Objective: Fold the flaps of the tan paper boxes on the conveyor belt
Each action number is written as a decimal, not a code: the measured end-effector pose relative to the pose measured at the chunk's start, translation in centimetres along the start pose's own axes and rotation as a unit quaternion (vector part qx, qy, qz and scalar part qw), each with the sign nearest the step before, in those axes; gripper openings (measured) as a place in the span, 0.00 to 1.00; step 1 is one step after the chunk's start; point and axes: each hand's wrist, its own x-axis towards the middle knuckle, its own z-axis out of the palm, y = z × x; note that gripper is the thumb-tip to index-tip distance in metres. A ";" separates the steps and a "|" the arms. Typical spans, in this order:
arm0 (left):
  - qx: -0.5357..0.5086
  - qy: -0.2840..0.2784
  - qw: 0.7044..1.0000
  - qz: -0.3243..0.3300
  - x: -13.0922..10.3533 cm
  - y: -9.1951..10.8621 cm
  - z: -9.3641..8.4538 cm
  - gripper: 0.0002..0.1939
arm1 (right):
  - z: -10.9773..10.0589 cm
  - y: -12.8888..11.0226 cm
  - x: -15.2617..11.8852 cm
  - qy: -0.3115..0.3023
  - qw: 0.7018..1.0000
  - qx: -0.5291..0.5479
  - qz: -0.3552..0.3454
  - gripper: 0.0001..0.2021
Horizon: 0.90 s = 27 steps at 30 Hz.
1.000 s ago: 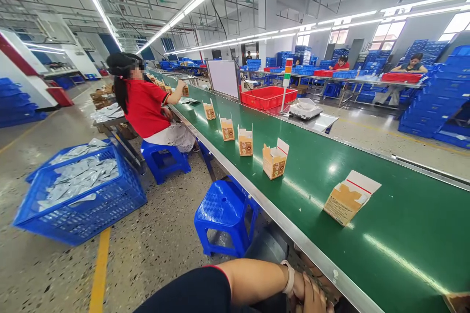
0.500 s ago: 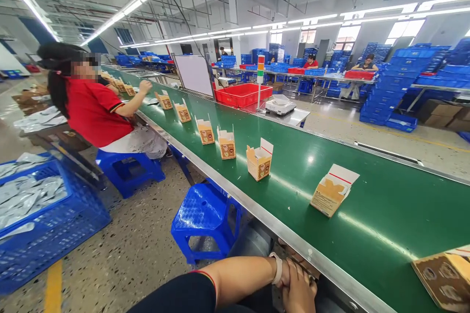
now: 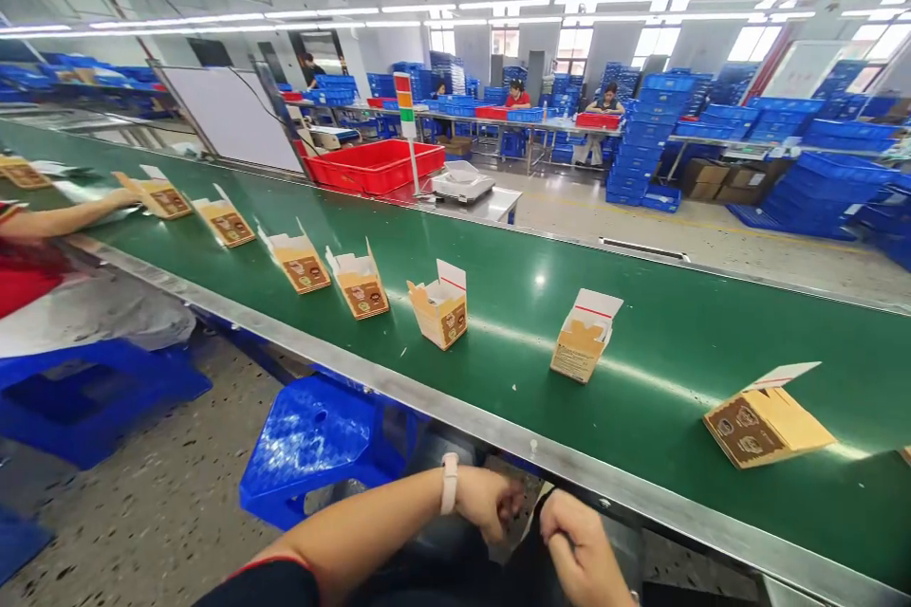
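My left hand [image 3: 490,504], with a pale band [image 3: 449,484] on the wrist, is held low over my lap with its fingers curled in. No object shows in it. Just to its right is my right hand [image 3: 580,545], also closed, with bent fingers and nothing visible in them. The hands are apart from each other and below the metal edge [image 3: 498,436] of the green conveyor belt [image 3: 491,398]. On the belt stand several open-topped brown and yellow cartons; the closest are one carton [image 3: 580,351] with a raised white flap and a tilted carton [image 3: 769,422] farther right.
A blue stool [image 3: 313,436] stands at my left beside the belt. Farther left, a co-worker's arm [image 3: 78,213] reaches to a carton [image 3: 163,197]. Across the belt are a red bin [image 3: 377,166], a signal light [image 3: 405,104] and a scale [image 3: 462,182].
My hands, clasped together before, have come apart. The view has swung to the right, and the co-worker's hand now reaches a carton on the belt.
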 end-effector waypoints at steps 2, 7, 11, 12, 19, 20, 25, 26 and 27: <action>-0.045 -0.038 0.998 0.024 -1.0 1.2 -0.1 0.25 | -3.1 -1.3 0.7 0.121 0.986 0.084 -0.073 0.11; -0.084 0.119 0.969 0.199 -3.1 7.9 -3.2 0.19 | -9.2 -1.3 5.0 0.313 0.927 0.188 -0.081 0.07; -0.012 0.345 0.901 0.262 -0.3 12.0 -7.4 0.14 | -11.5 2.5 8.9 0.372 0.914 0.159 -0.015 0.05; 0.029 0.375 0.885 0.274 0.8 12.6 -8.3 0.15 | -11.9 3.5 9.7 0.379 0.917 0.128 0.002 0.06; 0.294 0.338 0.839 0.308 7.2 14.8 -9.5 0.23 | -13.0 7.6 12.1 0.291 0.951 -0.098 -0.022 0.28; 0.309 0.337 0.837 0.300 7.7 15.0 -9.3 0.21 | -13.3 7.8 12.2 0.298 0.949 -0.105 -0.021 0.27; 0.270 0.341 0.852 0.290 10.3 16.1 -7.8 0.06 | -14.3 7.8 12.8 0.324 0.944 -0.061 0.005 0.21; 0.229 0.355 0.859 0.290 10.9 16.2 -7.4 0.06 | -14.2 7.7 12.9 0.337 0.941 -0.038 0.020 0.21; 0.176 0.375 0.863 0.289 11.6 16.4 -7.0 0.05 | -14.0 7.7 12.9 0.351 0.936 -0.017 0.037 0.21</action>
